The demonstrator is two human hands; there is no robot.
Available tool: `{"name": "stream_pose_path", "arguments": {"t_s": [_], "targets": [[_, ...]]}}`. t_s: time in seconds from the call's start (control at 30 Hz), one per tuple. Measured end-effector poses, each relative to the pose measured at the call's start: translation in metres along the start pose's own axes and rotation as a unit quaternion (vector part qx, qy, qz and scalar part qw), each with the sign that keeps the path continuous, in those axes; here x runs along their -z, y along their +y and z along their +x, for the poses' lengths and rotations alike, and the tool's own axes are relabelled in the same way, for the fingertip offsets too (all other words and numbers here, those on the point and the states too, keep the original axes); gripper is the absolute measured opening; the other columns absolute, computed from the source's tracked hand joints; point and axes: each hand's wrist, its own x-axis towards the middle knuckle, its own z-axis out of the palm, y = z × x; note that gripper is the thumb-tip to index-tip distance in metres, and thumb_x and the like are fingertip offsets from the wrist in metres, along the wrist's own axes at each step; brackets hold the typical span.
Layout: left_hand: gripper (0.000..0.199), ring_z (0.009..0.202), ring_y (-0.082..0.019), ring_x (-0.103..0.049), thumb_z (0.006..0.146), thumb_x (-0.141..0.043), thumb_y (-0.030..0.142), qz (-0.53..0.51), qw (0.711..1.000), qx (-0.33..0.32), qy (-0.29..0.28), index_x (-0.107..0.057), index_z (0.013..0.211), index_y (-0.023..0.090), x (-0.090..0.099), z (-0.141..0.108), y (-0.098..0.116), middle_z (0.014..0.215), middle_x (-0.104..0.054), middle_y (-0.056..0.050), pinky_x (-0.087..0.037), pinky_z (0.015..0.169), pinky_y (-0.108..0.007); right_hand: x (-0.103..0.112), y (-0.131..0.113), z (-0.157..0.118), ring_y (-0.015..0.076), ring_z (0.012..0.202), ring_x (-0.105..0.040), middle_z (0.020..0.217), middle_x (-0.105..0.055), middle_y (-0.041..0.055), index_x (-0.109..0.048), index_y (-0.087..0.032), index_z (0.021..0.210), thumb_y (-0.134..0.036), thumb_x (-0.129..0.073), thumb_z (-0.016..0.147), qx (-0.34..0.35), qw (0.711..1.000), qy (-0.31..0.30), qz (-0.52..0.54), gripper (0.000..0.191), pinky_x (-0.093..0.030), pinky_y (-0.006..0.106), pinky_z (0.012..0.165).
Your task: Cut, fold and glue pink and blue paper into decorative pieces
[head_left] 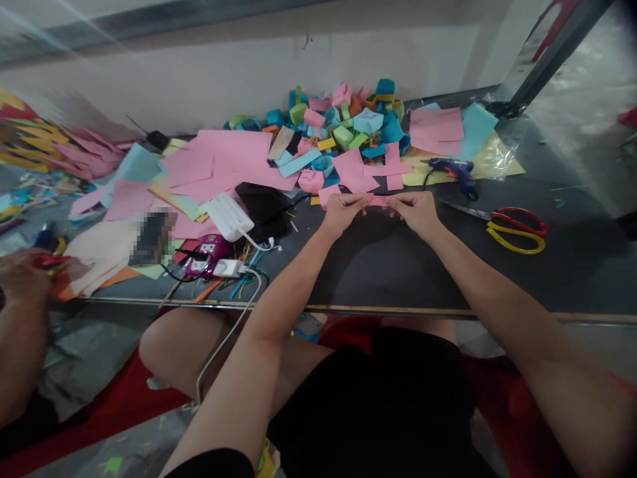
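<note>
Between my hands a small strip of pink paper [380, 200] is stretched level above the dark table [398, 265]. My left hand [343, 211] pinches its left end, and my right hand [417, 211] pinches the right end. Just beyond lie pink paper pieces, among them a cut cross shape [393, 166]. To the right of my right hand rest scissors [517, 229] with red and yellow handles. A blue glue gun [455, 172] lies farther back on yellow paper.
A heap of small folded paper shapes [343, 126] stands against the wall. To the left are pink sheets [229, 156], a white power bank [229, 216], a purple power strip [209, 255] and cables. Another person's hand [22, 275] works at the far left.
</note>
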Motion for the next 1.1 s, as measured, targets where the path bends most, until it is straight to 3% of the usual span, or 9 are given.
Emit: {"name": "stream_pose_path", "arguments": {"t_s": [0.1,0.3,0.4,0.5,0.6,0.73,0.9,1.1], "targets": [[0.006,0.052,-0.007,-0.059,0.081,-0.084,0.028,0.019,1.0,0.008,-0.007,-0.086,0.086,0.025,0.0,-0.001,-0.002,0.076,-0.081,-0.002,-0.054,0.057,-0.024,0.001,0.002,0.002,0.0115,0.051,-0.06,0.07,-0.077,0.0069,-0.084,-0.02,0.079,-0.063,-0.078,0.078,-0.002,0.999,-0.023,-0.024,0.043,-0.045,0.027,0.048],[0.018,0.048,-0.007,-0.057,0.089,-0.077,0.033,0.06,0.995,0.031,-0.076,-0.085,0.099,0.021,0.0,0.0,-0.009,0.071,-0.077,-0.002,-0.046,0.05,-0.023,0.001,0.0,0.001,0.0113,0.052,-0.06,0.073,-0.078,0.0056,-0.085,-0.021,0.085,-0.067,-0.076,0.079,0.0,0.996,-0.077,-0.039,0.047,-0.046,0.027,0.05],[0.035,0.061,-0.011,-0.066,0.084,-0.082,0.031,0.133,0.988,-0.048,-0.066,-0.08,0.119,0.023,0.0,0.0,-0.01,0.088,-0.082,-0.003,-0.054,0.063,-0.026,0.0,-0.001,-0.001,0.012,0.052,-0.061,0.074,-0.078,0.0066,-0.084,-0.02,0.083,-0.069,-0.075,0.079,-0.004,0.997,-0.062,-0.048,0.05,-0.045,0.027,0.05],[0.039,0.083,-0.017,-0.074,0.081,-0.085,0.027,0.262,0.953,-0.135,-0.074,-0.08,0.12,0.028,-0.001,-0.005,-0.006,0.109,-0.083,-0.004,-0.059,0.081,-0.032,0.0,0.0,-0.002,0.013,0.052,-0.061,0.066,-0.074,0.0061,-0.084,-0.019,0.083,-0.071,-0.076,0.077,-0.013,0.997,-0.045,-0.066,0.053,-0.044,0.028,0.051],[0.031,0.09,-0.019,-0.077,0.088,-0.078,0.026,0.331,0.93,-0.139,-0.076,-0.08,0.119,0.029,-0.008,-0.012,0.0,0.113,-0.083,-0.004,-0.06,0.084,-0.035,-0.001,0.002,-0.001,0.0136,0.052,-0.06,0.06,-0.069,0.0047,-0.083,-0.018,0.085,-0.078,-0.073,0.075,-0.015,0.997,-0.045,-0.056,0.061,-0.044,0.028,0.051],[0.031,0.097,-0.021,-0.078,0.091,-0.075,0.025,0.361,0.923,-0.124,-0.046,-0.078,0.122,0.029,-0.016,-0.017,0.004,0.119,-0.081,-0.005,-0.062,0.088,-0.037,-0.004,0.004,0.002,0.0139,0.05,-0.059,0.056,-0.065,0.0049,-0.081,-0.016,0.089,-0.089,-0.058,0.078,-0.037,0.998,-0.041,-0.005,0.077,-0.042,0.027,0.047],[0.03,0.121,-0.025,-0.073,0.093,-0.074,0.025,0.37,0.911,-0.178,-0.028,-0.078,0.123,0.028,-0.014,-0.015,-0.004,0.129,-0.077,-0.008,-0.06,0.103,-0.043,-0.006,0.005,0.004,0.0156,0.055,-0.064,0.07,-0.072,0.0109,-0.08,-0.014,0.097,-0.092,-0.044,0.084,-0.059,0.997,-0.037,0.036,0.087,-0.042,0.026,0.044],[0.026,0.118,-0.024,-0.072,0.092,-0.076,0.029,0.331,0.911,-0.246,-0.008,-0.078,0.118,0.026,-0.012,-0.011,-0.011,0.125,-0.079,-0.009,-0.058,0.105,-0.045,-0.001,0.004,0.006,0.0188,0.061,-0.071,0.081,-0.077,0.0123,-0.08,-0.017,0.111,-0.098,-0.029,0.083,-0.073,0.994,-0.06,0.059,0.1,-0.046,0.028,0.046]]}}
